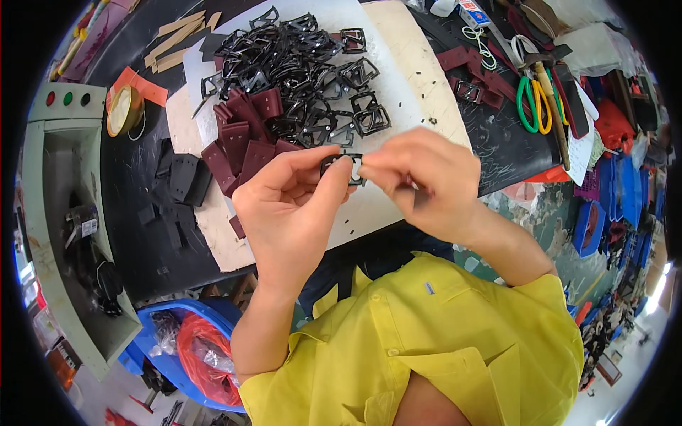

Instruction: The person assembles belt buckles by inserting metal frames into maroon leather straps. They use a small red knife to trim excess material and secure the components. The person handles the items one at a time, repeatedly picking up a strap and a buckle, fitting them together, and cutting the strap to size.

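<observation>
Over the front of the worktable, my left hand [291,206] pinches a small black metal buckle [343,160] between thumb and fingers. My right hand [430,181] is closed, its thumb and fingertips pinched at the buckle's right side. A dark bit shows under the right fingers; what it is I cannot make out. Just beyond both hands lies a big heap of black metal buckles [295,67] on a white sheet [394,67]. Maroon leather strap pieces [245,135] are piled against the heap's near left side, close to my left hand.
Black strap pieces [188,179] lie at left, near a round tin [125,111] on orange card. Tan strips [174,44] sit far left. At right are more maroon pieces [490,74] and scissors with green [526,106] and yellow handles. A blue bin [160,323] stands below the table.
</observation>
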The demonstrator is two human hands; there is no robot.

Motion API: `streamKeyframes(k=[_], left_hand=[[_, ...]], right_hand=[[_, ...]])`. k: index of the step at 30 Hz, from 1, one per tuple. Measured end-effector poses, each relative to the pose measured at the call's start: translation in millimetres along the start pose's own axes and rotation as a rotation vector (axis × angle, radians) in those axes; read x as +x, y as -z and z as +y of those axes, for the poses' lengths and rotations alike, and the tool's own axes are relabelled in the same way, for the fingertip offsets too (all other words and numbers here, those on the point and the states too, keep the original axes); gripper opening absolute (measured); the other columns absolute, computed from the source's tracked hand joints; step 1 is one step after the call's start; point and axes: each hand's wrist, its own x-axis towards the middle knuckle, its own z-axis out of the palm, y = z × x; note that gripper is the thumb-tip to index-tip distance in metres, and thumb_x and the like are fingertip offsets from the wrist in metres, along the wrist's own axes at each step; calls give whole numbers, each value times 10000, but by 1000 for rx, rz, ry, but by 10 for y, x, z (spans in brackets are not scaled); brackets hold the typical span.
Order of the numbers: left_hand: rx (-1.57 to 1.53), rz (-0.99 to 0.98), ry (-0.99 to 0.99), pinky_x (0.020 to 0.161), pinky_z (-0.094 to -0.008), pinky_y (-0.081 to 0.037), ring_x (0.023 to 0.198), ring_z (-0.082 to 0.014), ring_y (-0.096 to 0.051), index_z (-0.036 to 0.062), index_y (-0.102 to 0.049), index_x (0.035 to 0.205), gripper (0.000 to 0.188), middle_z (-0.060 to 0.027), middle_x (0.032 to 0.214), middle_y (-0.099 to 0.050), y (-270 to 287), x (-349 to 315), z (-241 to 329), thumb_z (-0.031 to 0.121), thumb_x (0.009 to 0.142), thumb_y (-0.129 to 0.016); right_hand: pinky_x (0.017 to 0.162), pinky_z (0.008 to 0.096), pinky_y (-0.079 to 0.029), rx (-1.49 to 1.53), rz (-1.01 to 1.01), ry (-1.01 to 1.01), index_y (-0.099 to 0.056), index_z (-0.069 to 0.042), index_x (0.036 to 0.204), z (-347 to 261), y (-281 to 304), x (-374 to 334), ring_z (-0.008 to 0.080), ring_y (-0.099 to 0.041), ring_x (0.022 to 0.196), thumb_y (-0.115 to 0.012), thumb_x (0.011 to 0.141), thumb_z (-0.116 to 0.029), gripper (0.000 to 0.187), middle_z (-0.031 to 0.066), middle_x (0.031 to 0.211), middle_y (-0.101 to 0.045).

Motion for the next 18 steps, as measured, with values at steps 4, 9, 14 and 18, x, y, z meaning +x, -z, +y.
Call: streamKeyframes(k=[4,9,14,18], left_hand=[[-70,-11,107,573,-185,-500,640,-86,-622,-84,-632,881,137,-87,731,-649,80,-65,-5,-17,765,-660],[28,14,44,574,-186,-501,632,-93,-624,-85,-630,882,136,-98,734,-647,98,-162,-55,-15,768,-654],[-158,-63,104,639,-189,-486,730,-72,-604,-76,-614,940,186,-85,818,-642,106,-235,-90,-18,767,-649],[-202,-218,150,675,-204,-476,758,-78,-583,-50,-594,984,204,-59,841,-616,204,-233,-183,-38,783,-627]], right_hand=[[482,257,-476,-125,-133,202,-634,-15,851,-52,77,-24,186,-588,574,-704,593,26,270,73,758,-604],[483,265,-485,-117,-172,248,-634,-15,872,-58,45,-59,201,-607,595,-697,585,31,297,77,779,-615],[446,251,-472,-95,-208,257,-660,-23,888,-31,73,-54,183,-619,585,-720,629,19,269,84,788,-636],[486,252,-482,-40,-183,125,-663,-21,888,-109,51,-9,152,-612,599,-715,650,15,246,79,774,-632]])
